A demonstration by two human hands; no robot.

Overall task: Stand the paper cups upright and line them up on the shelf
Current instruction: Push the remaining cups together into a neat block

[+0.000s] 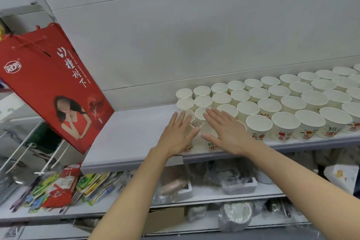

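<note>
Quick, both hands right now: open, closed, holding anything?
Left hand: open, fingers straight, flat over the front-left paper cups, gripping nothing.
Right hand: open, fingers straight, flat over the neighbouring cups, gripping nothing.

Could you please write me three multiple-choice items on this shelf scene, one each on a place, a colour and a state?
1. Where are both hands?
A. Over the left end of the paper cups
B. On the lower shelf
C. On the gift bag

2. What colour is the gift bag?
A. Green
B. Red
C. Blue

3. How do the cups stand?
A. On their sides
B. Upside down
C. Upright, mouths up

Key:
1 A, the left hand and right hand lie flat over the leftmost cups on the shelf.
2 B, its face is red.
3 C, open rims show.
</note>
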